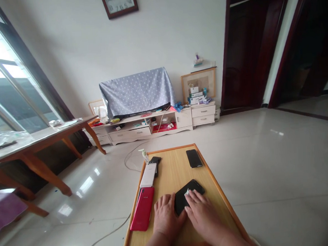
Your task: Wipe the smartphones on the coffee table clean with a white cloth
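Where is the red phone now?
Head view: the red phone lies on the wooden table's left edge, beside the left hand, below the white phone.

A low wooden table carries a red phone, a white phone and black phones.

Single head-worn view, looking forward and down, close above the left hand, right hand and wooden surface, wide enough to reach the far wall and tiled floor
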`<state>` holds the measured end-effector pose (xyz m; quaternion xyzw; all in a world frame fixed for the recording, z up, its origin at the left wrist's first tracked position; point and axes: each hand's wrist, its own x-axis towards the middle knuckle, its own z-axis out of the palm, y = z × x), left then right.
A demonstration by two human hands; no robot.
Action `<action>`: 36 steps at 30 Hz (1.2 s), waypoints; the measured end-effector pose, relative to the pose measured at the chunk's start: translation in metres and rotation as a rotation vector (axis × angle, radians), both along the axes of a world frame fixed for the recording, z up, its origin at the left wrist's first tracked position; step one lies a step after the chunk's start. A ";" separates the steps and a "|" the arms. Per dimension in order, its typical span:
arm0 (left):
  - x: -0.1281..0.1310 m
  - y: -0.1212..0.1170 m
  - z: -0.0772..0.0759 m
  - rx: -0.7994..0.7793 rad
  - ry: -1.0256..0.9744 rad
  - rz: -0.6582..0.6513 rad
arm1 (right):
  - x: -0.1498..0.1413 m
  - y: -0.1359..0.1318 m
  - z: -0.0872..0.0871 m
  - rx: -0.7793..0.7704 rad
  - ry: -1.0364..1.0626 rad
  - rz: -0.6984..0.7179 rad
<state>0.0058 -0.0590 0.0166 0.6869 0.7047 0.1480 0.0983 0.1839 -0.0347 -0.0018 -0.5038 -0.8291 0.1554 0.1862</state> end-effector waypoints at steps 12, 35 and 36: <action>-0.005 -0.007 0.000 0.045 -0.058 0.039 | 0.000 0.015 -0.009 0.039 -0.147 -0.040; -0.007 -0.002 -0.002 0.002 -0.025 0.023 | -0.021 0.004 0.004 -0.056 -0.023 0.164; -0.006 -0.002 -0.001 0.012 -0.028 0.020 | -0.017 0.011 0.004 -0.047 -0.036 0.110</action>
